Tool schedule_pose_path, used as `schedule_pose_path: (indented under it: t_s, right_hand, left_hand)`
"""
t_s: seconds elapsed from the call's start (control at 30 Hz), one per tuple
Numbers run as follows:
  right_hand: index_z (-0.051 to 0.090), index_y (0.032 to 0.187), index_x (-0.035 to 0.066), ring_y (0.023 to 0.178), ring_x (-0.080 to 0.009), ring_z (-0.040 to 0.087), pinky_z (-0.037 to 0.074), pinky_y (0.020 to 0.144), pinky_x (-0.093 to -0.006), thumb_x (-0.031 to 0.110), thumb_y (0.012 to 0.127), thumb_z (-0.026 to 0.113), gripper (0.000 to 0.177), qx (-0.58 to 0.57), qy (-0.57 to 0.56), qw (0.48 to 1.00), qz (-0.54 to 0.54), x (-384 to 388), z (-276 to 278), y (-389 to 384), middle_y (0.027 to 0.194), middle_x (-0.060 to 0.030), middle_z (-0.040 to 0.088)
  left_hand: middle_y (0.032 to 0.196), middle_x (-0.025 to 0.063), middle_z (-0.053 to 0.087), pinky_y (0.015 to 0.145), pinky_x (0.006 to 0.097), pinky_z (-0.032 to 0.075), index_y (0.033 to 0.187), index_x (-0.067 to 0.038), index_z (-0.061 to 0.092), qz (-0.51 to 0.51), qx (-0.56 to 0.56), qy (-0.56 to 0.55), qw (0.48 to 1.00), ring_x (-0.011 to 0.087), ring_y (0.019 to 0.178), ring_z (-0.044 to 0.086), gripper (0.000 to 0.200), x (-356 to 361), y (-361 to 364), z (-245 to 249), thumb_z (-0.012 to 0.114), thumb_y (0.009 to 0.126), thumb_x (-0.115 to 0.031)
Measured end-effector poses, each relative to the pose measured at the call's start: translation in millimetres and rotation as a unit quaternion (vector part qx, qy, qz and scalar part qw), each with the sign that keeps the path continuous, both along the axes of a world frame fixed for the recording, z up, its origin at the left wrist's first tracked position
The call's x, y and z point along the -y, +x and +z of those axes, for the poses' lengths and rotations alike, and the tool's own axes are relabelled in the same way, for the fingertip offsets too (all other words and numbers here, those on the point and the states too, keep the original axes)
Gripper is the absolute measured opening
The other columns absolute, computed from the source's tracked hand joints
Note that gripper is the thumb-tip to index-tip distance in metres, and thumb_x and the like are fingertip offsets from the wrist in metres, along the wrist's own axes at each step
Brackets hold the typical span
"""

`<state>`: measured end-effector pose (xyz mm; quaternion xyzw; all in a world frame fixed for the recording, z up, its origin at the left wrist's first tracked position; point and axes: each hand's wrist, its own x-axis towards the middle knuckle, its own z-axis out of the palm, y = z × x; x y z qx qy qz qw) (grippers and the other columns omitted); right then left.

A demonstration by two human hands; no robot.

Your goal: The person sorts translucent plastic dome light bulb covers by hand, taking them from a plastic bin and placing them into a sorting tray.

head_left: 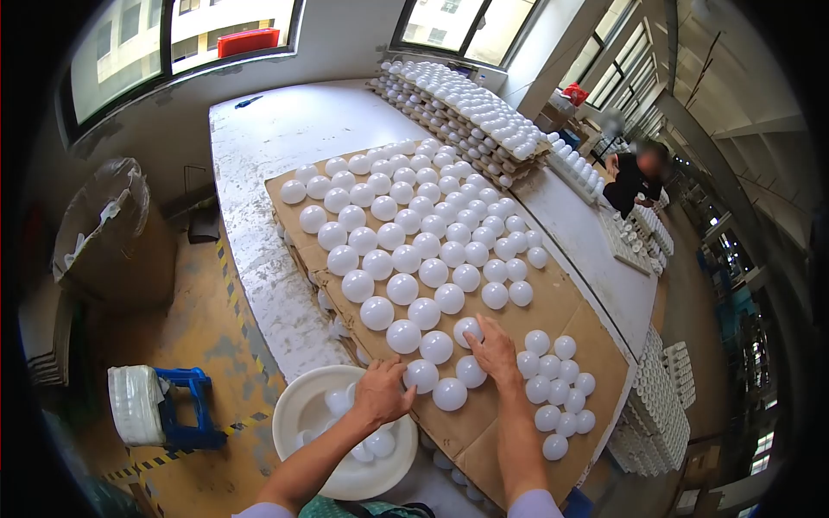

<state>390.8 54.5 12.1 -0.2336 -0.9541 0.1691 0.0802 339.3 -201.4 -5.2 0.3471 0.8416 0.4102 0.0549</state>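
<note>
Head view: the left hand sits at the cardboard edge, above the basin. Its grip is loosely curled and not clenched, with the fingertips touching a globe at its 2 o'clock. The right hand lies flat with its grip released, fingertips on a second globe at its 11 o'clock. Rows of globes fill the cardboard toward 12 o'clock on the desk.

Both forearms reach forward, left hand loosely curled palm-down, right hand flat, fingers spread.
</note>
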Motion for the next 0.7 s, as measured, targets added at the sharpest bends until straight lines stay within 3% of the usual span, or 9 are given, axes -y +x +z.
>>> schedule_pose_path:
  t_s: [0.03,0.17,0.23,0.3,0.37,0.47,0.57,0.63,0.7]
  right_hand:
    - [0.048,0.130,0.003,0.109,-0.0370,0.055,0.044,0.092,-0.0436,0.036,0.087,0.060,0.056,-0.072,-0.010,0.996,0.051,1,1,-5,0.125,-0.0203,0.054]
    - [0.049,0.130,0.002,0.110,-0.0368,0.055,0.044,0.094,-0.0424,0.030,0.085,0.063,0.055,-0.079,-0.147,0.986,-0.016,13,33,16,0.125,-0.0201,0.054]
    - [0.049,0.130,0.003,0.112,-0.0354,0.053,0.044,0.094,-0.0407,0.027,0.083,0.065,0.056,-0.104,-0.007,0.994,-0.019,8,33,52,0.124,-0.0204,0.055]
    - [0.049,0.131,0.005,0.120,-0.0350,0.047,0.039,0.100,-0.0430,0.027,0.078,0.070,0.061,-0.121,0.038,0.991,-0.037,7,28,96,0.127,-0.0208,0.052]
    - [0.049,0.131,0.006,0.128,-0.0385,0.037,0.029,0.106,-0.0502,0.030,0.073,0.074,0.068,-0.100,0.197,0.965,-0.142,8,27,144,0.135,-0.0206,0.045]
    - [0.037,0.142,0.012,0.135,-0.0447,0.021,0.019,0.109,-0.0565,0.041,0.065,0.078,0.091,-0.028,0.154,0.939,-0.307,-2,13,218,0.147,-0.0230,0.027]
    - [0.033,0.144,0.017,0.138,-0.0432,0.016,0.019,0.109,-0.0573,0.046,0.064,0.077,0.096,0.042,0.047,0.948,-0.313,-16,-4,244,0.149,-0.0233,0.022]
    - [0.034,0.144,0.019,0.140,-0.0422,0.014,0.020,0.107,-0.0607,0.047,0.065,0.076,0.093,0.006,0.056,0.963,-0.262,-19,5,230,0.151,-0.0217,0.019]
    - [0.038,0.142,0.015,0.137,-0.0442,0.020,0.021,0.109,-0.0559,0.048,0.065,0.074,0.091,0.077,0.069,0.967,-0.234,-10,14,201,0.149,-0.0238,0.024]
  left_hand:
    - [0.117,0.0186,0.061,0.090,0.0397,0.048,0.103,-0.002,0.064,0.002,-0.001,0.000,1.000,0.0345,0.104,0.057,0.038,-1,-1,-1,0.072,0.071,-0.022]
    - [0.116,0.0178,0.060,0.090,0.0397,0.048,0.103,0.000,0.065,-0.001,-0.011,0.002,1.000,0.0346,0.104,0.056,0.040,1,0,-3,0.072,0.071,-0.023]
    - [0.115,0.0179,0.060,0.091,0.0394,0.047,0.103,0.000,0.065,0.005,-0.017,0.006,1.000,0.0340,0.105,0.056,0.039,0,0,-6,0.072,0.071,-0.022]
    - [0.113,0.0177,0.062,0.090,0.0393,0.047,0.101,0.000,0.065,-0.005,-0.024,0.009,1.000,0.0340,0.103,0.057,0.038,1,-2,-10,0.072,0.071,-0.022]
    - [0.110,0.0177,0.063,0.090,0.0391,0.047,0.100,0.000,0.065,-0.018,-0.028,0.038,0.999,0.0343,0.101,0.058,0.037,4,-5,-11,0.073,0.071,-0.023]
    - [0.107,0.0185,0.064,0.089,0.0389,0.047,0.098,-0.001,0.065,-0.021,0.002,0.065,0.998,0.0331,0.098,0.060,0.035,15,-6,-11,0.073,0.071,-0.022]
    - [0.104,0.0182,0.065,0.086,0.0391,0.049,0.098,0.000,0.065,-0.010,0.010,0.100,0.995,0.0319,0.096,0.062,0.035,24,3,-3,0.072,0.072,-0.022]
    - [0.102,0.0178,0.066,0.084,0.0387,0.050,0.098,0.000,0.065,-0.042,0.051,0.093,0.993,0.0316,0.094,0.063,0.035,27,16,7,0.072,0.072,-0.022]
    - [0.101,0.0173,0.067,0.082,0.0378,0.051,0.096,-0.001,0.065,-0.049,0.047,0.126,0.990,0.0314,0.092,0.064,0.033,27,33,2,0.073,0.071,-0.021]
